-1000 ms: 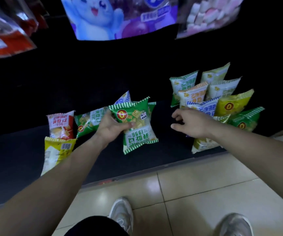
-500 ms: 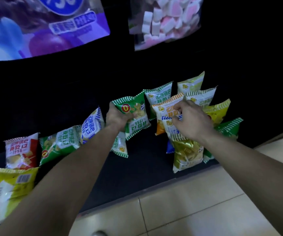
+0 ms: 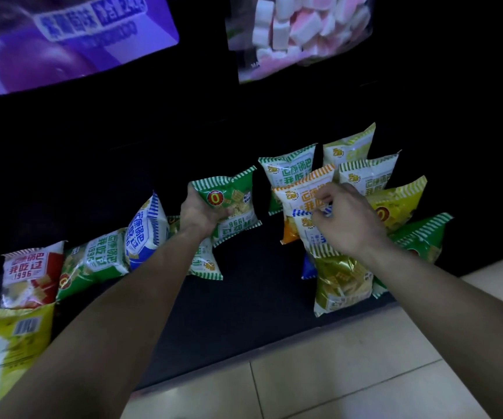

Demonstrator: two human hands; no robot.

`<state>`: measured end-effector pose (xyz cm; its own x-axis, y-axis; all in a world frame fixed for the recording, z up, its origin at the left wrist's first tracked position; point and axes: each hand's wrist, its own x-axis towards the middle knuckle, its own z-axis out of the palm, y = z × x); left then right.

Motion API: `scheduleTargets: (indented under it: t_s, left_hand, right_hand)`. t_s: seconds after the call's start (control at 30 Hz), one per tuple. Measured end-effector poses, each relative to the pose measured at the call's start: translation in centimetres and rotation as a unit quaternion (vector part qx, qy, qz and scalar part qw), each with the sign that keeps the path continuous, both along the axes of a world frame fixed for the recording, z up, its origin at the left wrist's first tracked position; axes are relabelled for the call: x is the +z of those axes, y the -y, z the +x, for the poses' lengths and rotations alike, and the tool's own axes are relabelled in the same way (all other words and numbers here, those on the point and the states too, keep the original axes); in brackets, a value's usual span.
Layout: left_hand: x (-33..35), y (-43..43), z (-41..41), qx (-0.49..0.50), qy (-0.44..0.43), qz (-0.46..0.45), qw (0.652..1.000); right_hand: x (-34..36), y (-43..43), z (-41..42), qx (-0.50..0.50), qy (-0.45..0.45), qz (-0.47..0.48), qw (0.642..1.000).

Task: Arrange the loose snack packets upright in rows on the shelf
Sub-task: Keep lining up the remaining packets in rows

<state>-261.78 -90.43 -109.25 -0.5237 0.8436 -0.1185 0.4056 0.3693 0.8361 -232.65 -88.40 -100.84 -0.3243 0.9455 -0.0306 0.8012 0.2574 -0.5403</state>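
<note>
Head view: left hand (image 3: 201, 211) grips green packet (image 3: 229, 204) upside-down above the shelf (image 3: 244, 313), right hand (image 3: 345, 220) pinches blue-striped packet (image 3: 316, 234) in the standing rows; risk: bumping neighbours topples them, or the packet lands inverted.

A dark shelf (image 3: 244, 313) runs low above a pale tiled floor (image 3: 350, 373). Taking the red packet (image 3: 31, 275) on the shelf as landmark: a yellow packet (image 3: 11, 340) lies flat just in front of it, barcode up; a green packet (image 3: 93, 263) lies touching its right side, and a blue-striped packet (image 3: 146, 232) leans beyond that. Far to its right, well apart, a cluster of green, orange and yellow packets (image 3: 362, 189) stands in overlapping rows, a gold packet (image 3: 339, 282) nearest the shelf's front edge.
</note>
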Motion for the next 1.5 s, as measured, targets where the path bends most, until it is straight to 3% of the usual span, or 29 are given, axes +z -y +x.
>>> scheduleTargets:
  t_s: [0.5, 0.7, 1.03, 1.17, 1.3, 1.5]
  left_hand:
    - [0.5, -0.6, -0.3, 0.032, -0.029, -0.061, 0.997]
    - [4.4, 2.6, -2.1, 0.022, -0.014, -0.045, 0.999]
    - [11.0, 15.5, -8.1, -0.025, -0.165, -0.090, 0.982]
    - [10.0, 20.0, -11.1, -0.021, -0.182, -0.153, 0.971]
    - [7.9, 22.7, -13.3, 0.004, -0.169, -0.149, 0.974]
    - [5.6, 23.1, -14.5, 0.067, -0.120, -0.089, 0.987]
  right_hand:
    - [-0.6, 1.2, -1.3, 0.005, 0.032, 0.005, 0.999]
    - [1.6, 2.0, -2.6, 0.030, 0.073, 0.006, 0.997]
    - [5.1, 7.4, -8.9, 0.103, 0.087, 0.013, 0.991]
    - [3.0, 9.5, -12.9, 0.133, 0.069, -0.031, 0.988]
    - [-0.3, 10.7, -18.5, 0.149, 0.057, -0.100, 0.982]
    - [-4.2, 9.7, -27.7, 0.045, -0.049, -0.189, 0.980]
